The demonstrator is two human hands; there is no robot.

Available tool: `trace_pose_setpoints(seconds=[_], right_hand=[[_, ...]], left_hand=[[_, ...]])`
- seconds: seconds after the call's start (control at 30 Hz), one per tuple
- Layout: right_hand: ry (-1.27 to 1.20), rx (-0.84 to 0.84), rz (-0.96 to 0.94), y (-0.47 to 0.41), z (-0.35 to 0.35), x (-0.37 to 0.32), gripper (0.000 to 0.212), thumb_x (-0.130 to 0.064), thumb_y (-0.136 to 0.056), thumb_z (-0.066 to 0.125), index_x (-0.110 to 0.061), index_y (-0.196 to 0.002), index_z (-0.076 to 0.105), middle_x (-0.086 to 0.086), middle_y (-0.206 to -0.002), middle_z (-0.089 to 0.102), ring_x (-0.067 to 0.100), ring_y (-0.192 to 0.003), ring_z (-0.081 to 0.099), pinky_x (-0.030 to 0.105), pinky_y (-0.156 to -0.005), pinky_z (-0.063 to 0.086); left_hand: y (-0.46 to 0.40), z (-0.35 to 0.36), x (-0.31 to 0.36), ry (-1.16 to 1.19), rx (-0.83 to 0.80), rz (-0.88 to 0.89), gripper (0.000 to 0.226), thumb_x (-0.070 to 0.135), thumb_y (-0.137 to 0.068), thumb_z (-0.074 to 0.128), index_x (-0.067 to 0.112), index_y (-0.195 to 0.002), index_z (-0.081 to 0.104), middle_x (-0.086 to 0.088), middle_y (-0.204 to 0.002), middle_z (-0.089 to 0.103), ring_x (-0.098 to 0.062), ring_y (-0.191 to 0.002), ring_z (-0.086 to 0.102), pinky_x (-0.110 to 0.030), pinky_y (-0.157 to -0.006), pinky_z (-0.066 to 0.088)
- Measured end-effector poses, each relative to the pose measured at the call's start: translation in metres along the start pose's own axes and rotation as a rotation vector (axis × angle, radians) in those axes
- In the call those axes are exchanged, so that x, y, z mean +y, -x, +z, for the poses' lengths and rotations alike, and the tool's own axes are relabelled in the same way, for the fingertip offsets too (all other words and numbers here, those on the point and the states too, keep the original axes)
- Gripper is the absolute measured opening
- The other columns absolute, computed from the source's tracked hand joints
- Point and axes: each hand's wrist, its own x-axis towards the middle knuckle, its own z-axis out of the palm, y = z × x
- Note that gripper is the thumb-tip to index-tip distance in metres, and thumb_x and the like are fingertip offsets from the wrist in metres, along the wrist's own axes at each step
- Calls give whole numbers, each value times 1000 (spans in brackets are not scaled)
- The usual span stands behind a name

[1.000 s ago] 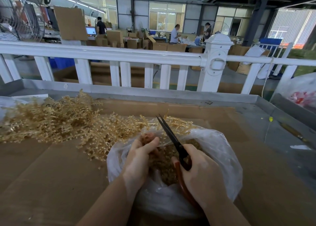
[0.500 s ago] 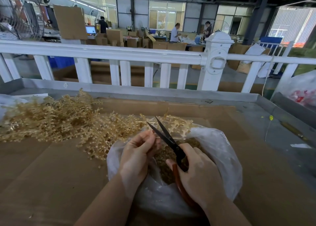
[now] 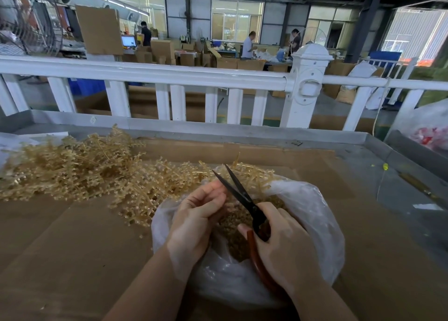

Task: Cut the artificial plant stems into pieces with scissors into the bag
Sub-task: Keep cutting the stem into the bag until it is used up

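Scissors [image 3: 238, 194] blades, nearly closed a second ago, opened wide half a second ago, now partly open in a narrower V at frame centre. Left hand [image 3: 196, 220] went from thumb raised over something reddish to fingers [image 3: 213, 192] pinched together beside the blades. Right hand [image 3: 282, 250] shifted slightly up-left on the red handles.

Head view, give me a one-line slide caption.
Right hand holds open scissors over a plastic bag; left hand feeds stems.
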Motion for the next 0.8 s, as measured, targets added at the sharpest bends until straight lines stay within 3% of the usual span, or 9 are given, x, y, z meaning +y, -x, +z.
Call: trace_pose_setpoints(seconds=[0.2, 0.37, 0.5, 0.8], right_hand=[[-7, -19, 4, -1, 1, 1, 31, -54, -80, 63, -33, -102, 58, -14, -82, 59, 4, -77, 56, 7, -65, 32], [4, -28, 13, 0, 0, 1, 31, -59, -79, 58, -37, -102, 56, -17, -81, 57, -2, -74, 49, 3, -62, 28], [13, -37, 9, 0, 0, 1, 32, -59, -80, 57, -36, -101, 56, -16, -84, 59, -1, -76, 51, 2, -62, 29], [0, -77, -7, 0, -1, 2, 33, -59, -81, 57, -36, -105, 56, -15, -88, 59, 0, -82, 53, 4, -66, 31]], left_hand=[[0, 1, 1, -11, 61, -13, 41, -5, -61, 64, 5, -101, 67, -8, -94, 74, -13, -80, 72, -20, -61, 56], [-1, -1, -1, -8, 111, 14, 35, -15, -73, 56, 12, -86, 75, -6, -91, 75, -13, -80, 72, -20, -59, 56], [0, 0, 1, -32, 82, 1, 24, 0, -68, 63, 15, -77, 80, -7, -91, 75, -15, -80, 73, -20, -60, 56], [-1, -3, -2, -124, 20, 28, 38, -10, -64, 64, 1, -100, 71, -19, -104, 71, -25, -96, 70, -25, -73, 58]])
